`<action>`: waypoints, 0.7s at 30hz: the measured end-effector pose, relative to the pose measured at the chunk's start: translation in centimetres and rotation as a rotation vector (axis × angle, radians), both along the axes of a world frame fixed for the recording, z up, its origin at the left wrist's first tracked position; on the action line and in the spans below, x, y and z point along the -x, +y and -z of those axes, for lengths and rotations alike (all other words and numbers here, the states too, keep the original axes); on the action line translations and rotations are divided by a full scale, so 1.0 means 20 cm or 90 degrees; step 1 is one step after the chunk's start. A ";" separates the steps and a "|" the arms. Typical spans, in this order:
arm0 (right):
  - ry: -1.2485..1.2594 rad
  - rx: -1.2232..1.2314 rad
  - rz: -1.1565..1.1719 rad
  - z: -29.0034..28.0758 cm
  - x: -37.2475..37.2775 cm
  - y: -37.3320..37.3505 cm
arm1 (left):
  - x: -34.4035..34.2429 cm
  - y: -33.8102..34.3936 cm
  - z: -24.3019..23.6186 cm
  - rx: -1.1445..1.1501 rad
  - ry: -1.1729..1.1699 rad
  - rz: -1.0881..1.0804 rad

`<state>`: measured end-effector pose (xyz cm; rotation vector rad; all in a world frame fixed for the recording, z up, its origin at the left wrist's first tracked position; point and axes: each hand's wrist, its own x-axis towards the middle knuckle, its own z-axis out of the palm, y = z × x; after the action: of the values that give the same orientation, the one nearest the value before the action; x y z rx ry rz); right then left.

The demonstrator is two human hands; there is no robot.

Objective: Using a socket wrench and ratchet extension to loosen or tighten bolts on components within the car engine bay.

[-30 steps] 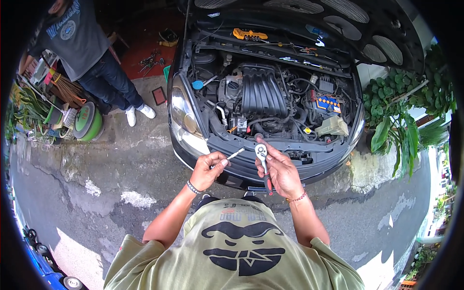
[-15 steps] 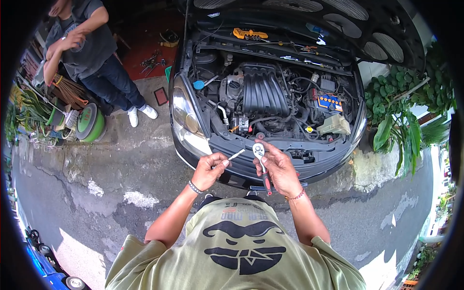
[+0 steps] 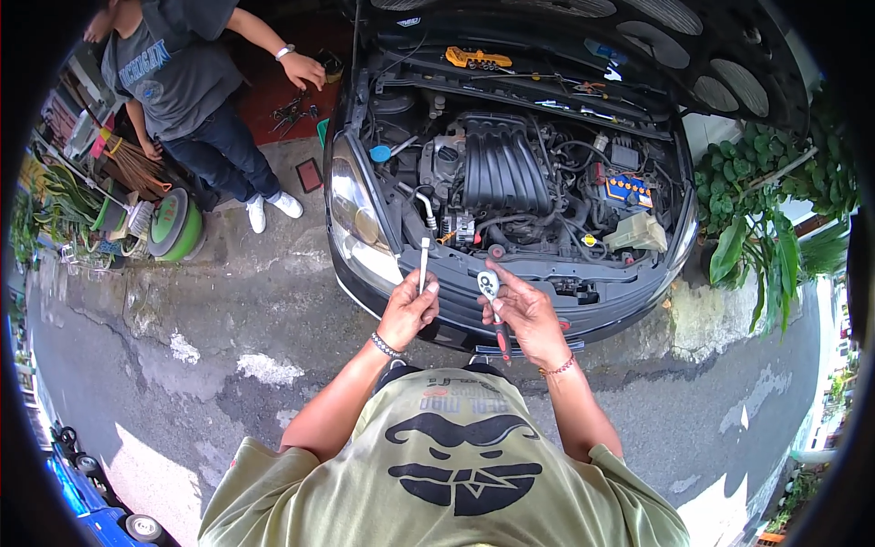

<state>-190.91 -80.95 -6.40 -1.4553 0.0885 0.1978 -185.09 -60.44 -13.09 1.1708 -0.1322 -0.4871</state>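
My left hand (image 3: 408, 310) grips a slim silver extension bar (image 3: 425, 260), held upright in front of the front bumper. My right hand (image 3: 524, 314) holds a ratchet (image 3: 488, 284) with a silver head and a red and black handle, head pointing away from me. The two tools are apart, both over the front of a black car (image 3: 592, 305) with its hood up. Behind them lies the engine, with a ribbed black cover (image 3: 501, 164), a battery with a row of orange caps (image 3: 627, 190) and a blue cap (image 3: 381, 153).
A person (image 3: 178, 100) stands at the upper left. A yellow socket case (image 3: 478, 58) and tools lie along the back of the engine bay. A green pot (image 3: 178, 228) and broom (image 3: 128, 155) stand left, leafy plants (image 3: 766, 228) right. A blue vehicle (image 3: 91, 501) is at lower left.
My left hand has moved slightly up and right, turning the bar from slanted to upright. The other person has shifted, now stretching an arm out to the right.
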 end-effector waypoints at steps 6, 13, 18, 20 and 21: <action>0.006 0.020 0.035 0.04 0.03 0.02 | 0.00 -0.14 0.01 -0.118 -0.171 -0.057; -0.083 0.187 0.126 0.04 0.05 0.03 | 0.02 -0.09 -0.01 -0.026 0.018 0.047; -0.080 0.242 0.117 0.07 0.05 0.02 | 0.02 -0.09 0.00 -0.027 0.041 0.041; -0.082 0.234 0.116 0.07 0.06 0.02 | 0.02 -0.10 -0.04 -0.034 0.032 0.035; -0.083 0.226 0.116 0.08 0.06 0.02 | 0.02 -0.10 -0.05 -0.041 0.023 0.029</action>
<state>-192.06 -80.63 -7.92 -1.7994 0.1553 -0.0662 -185.59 -62.47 -12.00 1.2238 -0.1121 -0.5557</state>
